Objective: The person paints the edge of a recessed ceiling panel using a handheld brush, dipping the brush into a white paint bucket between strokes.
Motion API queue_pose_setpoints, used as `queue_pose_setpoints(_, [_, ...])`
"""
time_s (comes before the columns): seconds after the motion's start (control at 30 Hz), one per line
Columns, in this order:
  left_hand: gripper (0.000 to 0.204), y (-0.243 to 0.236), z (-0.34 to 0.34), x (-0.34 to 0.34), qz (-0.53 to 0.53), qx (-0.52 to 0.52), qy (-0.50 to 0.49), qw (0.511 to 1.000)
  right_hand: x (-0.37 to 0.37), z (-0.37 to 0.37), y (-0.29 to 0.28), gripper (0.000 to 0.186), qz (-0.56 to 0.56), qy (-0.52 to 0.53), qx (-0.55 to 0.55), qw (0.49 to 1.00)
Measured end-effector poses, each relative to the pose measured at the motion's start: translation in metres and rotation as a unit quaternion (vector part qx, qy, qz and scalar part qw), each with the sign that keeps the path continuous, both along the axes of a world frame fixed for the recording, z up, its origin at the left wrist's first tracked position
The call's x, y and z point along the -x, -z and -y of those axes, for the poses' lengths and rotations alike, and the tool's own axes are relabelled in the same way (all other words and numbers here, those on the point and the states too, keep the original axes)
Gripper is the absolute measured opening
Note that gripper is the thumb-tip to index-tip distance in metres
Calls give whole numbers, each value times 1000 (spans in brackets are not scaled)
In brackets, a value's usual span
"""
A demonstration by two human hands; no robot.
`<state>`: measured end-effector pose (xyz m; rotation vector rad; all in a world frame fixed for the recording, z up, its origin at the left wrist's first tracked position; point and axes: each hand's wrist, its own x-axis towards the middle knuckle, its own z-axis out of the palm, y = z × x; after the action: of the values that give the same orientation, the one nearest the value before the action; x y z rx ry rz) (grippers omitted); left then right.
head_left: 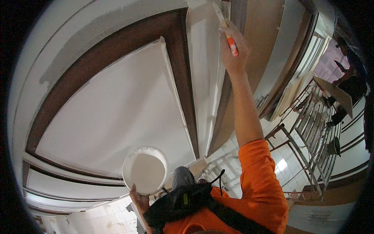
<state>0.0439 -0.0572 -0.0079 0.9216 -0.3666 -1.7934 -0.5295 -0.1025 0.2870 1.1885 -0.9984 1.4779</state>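
Note:
My right arm reaches up, and my right hand [238,50] is closed round a paintbrush [219,15] with an orange and pale-yellow handle. The brush's upper end is against or close to the white strip of wall [203,50] between brown wooden frames; whether it touches I cannot tell. Low on the left, my left hand [139,199] grips the rim of a round white bucket [166,160]. White paint [146,173] lies inside it. Beside the strip, a dark brown frame [178,43] borders a large white panel [117,105].
At the right stands a metal scaffold [307,132] with a black bucket [334,147] by it. Another person [350,70] is up there beside a flat board [337,95]. Pale floor tiles [230,154] show below. A black bag [183,201] crosses my front.

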Motion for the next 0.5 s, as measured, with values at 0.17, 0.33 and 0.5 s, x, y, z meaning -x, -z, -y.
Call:
queue_pose_setpoints(0.17, [47,-2,-1,-6,-8,-3,-13,1000,-33,-28,66,12,201,-55,-76,975])
queue_pose_setpoints(0.33, [48,-24,-9,17,30,-25,24,999,-116,-85,135,18,532,-326,-99,775])
queue_pose_setpoints(0.5, [52,0,-2,53,67,-41,21,997,-175,-124,193,19,590,-390,-296,642])
